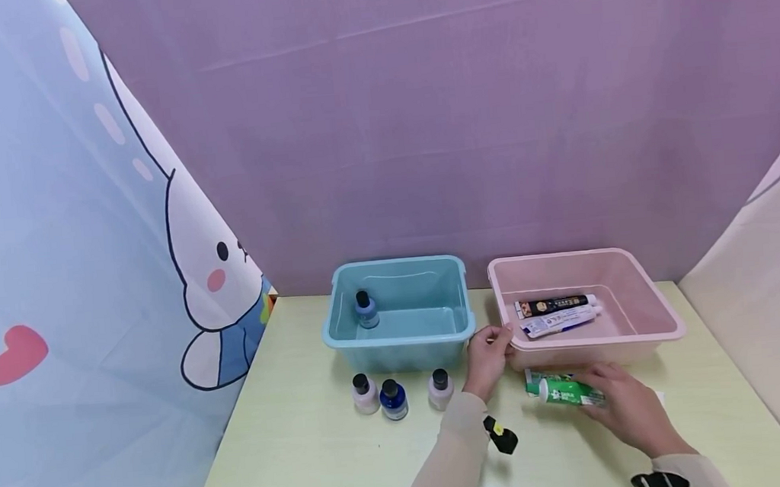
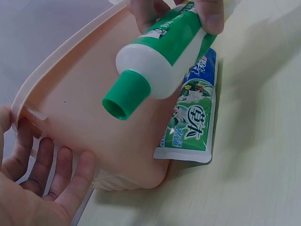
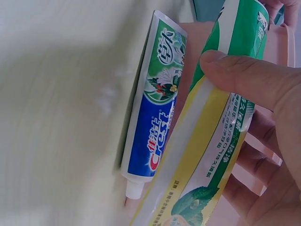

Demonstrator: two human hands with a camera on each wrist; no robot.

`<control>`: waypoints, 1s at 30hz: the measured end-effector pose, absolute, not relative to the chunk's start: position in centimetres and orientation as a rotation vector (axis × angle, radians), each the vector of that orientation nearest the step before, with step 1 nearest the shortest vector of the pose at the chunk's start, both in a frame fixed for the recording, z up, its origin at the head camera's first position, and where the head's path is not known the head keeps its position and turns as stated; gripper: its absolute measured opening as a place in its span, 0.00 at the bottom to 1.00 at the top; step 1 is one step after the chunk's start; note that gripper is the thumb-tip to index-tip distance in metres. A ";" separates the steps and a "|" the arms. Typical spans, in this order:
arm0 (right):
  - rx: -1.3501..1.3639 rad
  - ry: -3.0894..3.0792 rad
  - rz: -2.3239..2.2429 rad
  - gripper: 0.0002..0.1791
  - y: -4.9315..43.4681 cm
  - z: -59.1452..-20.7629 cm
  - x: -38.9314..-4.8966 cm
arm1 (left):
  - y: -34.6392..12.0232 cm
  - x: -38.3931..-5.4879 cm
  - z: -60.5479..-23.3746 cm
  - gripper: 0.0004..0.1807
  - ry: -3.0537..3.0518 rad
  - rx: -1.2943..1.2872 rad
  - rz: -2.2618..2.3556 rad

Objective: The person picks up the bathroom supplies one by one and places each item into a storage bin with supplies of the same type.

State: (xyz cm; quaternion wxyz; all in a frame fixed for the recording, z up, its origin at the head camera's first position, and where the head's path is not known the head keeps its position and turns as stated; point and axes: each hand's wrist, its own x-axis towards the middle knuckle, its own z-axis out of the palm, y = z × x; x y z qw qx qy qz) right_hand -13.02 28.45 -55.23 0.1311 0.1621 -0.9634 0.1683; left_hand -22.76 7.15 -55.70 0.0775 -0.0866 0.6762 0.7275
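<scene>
My right hand (image 1: 624,402) holds a green and white toothpaste tube (image 2: 162,52) with a green cap, above the table in front of the pink bin (image 1: 598,351). In the right wrist view the thumb lies across that tube. A second toothpaste tube (image 3: 157,96), blue and green, lies on the table against the bin's front wall. My left hand (image 1: 487,360) grips the pink bin's rim at its front left corner, fingers under the edge in the left wrist view. Inside the bin lie a black toothpaste tube (image 1: 551,306) and a white one (image 1: 561,322), side by side.
Left of the pink bin stands a teal bin (image 1: 399,356) with one blue bottle (image 1: 367,311) inside. In front of it stand a pale bottle (image 1: 364,395), a dark blue bottle (image 1: 393,401) and another pale bottle (image 1: 440,391), all black-capped. A purple cloth (image 1: 462,115) hangs behind the table.
</scene>
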 end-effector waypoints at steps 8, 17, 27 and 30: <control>0.491 -2.740 0.444 0.28 28.9 -54.8 -13.3 | 7.2 -22.8 -55.5 0.12 2.023 -0.254 2.187; 0.514 -2.700 0.411 0.27 29.1 -54.0 -13.2 | 7.0 -22.6 -55.5 0.12 2.029 -0.238 2.170; 0.523 -2.648 0.388 0.28 29.5 -52.8 -13.4 | 7.1 -22.6 -55.4 0.12 2.027 -0.223 2.196; 0.535 -2.624 0.387 0.29 29.6 -52.6 -13.5 | 7.1 -22.6 -55.5 0.12 2.023 -0.232 2.199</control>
